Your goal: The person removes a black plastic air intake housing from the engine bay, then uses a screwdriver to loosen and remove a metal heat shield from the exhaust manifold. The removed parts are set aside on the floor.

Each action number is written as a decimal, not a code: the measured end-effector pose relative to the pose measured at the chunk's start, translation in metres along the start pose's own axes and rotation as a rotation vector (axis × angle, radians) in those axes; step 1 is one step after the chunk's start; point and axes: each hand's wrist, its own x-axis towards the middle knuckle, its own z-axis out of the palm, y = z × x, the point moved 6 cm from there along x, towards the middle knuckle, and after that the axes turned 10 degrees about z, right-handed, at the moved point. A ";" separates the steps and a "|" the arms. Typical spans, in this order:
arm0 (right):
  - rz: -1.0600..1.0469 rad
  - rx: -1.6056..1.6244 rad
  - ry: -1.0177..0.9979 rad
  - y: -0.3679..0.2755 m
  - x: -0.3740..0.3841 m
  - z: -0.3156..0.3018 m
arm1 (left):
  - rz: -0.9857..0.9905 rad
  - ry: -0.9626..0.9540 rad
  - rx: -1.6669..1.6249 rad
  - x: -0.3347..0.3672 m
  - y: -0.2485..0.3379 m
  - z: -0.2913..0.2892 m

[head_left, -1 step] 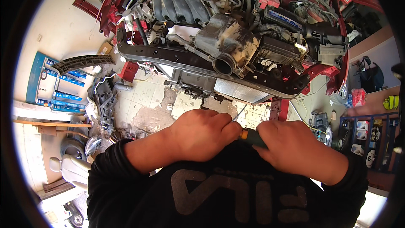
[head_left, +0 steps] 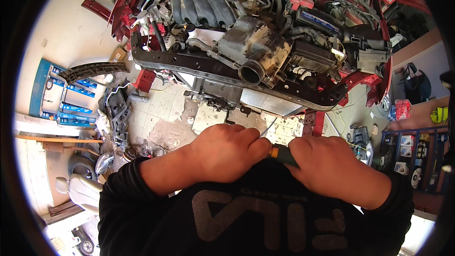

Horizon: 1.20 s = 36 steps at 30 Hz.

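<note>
My right hand (head_left: pixel 327 166) is closed round a tool with a dark green handle (head_left: pixel 286 156) and an orange collar. The collar runs up to the thumb side of my left hand (head_left: pixel 228 154), which is closed in a fist round the tool's other end. That end is hidden inside the fist, so the exact kind of tool does not show. Both hands are held in front of my chest, apart from the car. Beyond them is the opened front of a red car, with a black crossbar (head_left: pixel 204 65), a dirty air filter housing (head_left: pixel 253 47) and an engine cover (head_left: pixel 201 2).
A radiator (head_left: pixel 265 100) hangs below the crossbar. Removed parts (head_left: pixel 118 114) lie piled on the tiled floor at the left, near a car seat (head_left: pixel 84 189) and a blue display rack (head_left: pixel 42 87). Shelves with boxes (head_left: pixel 407 151) stand at the right.
</note>
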 end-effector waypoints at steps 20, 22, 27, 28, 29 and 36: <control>-0.061 -0.061 -0.068 -0.005 -0.024 -0.014 | -0.033 0.024 0.019 -0.009 0.020 -0.003; -0.095 -0.037 -0.037 -0.007 -0.025 -0.018 | -0.038 -0.003 0.021 -0.010 0.021 -0.003; -0.120 0.042 -0.102 -0.004 -0.025 -0.019 | -0.051 -0.023 0.007 -0.012 0.022 -0.004; -0.128 0.066 -0.094 -0.004 -0.025 -0.021 | -0.050 -0.028 0.003 -0.012 0.022 -0.004; -0.129 0.081 -0.107 -0.003 -0.025 -0.022 | -0.054 -0.040 0.002 -0.012 0.021 -0.004; 0.012 0.260 -0.293 0.016 -0.024 -0.013 | -0.120 -0.066 -0.078 -0.022 0.010 0.006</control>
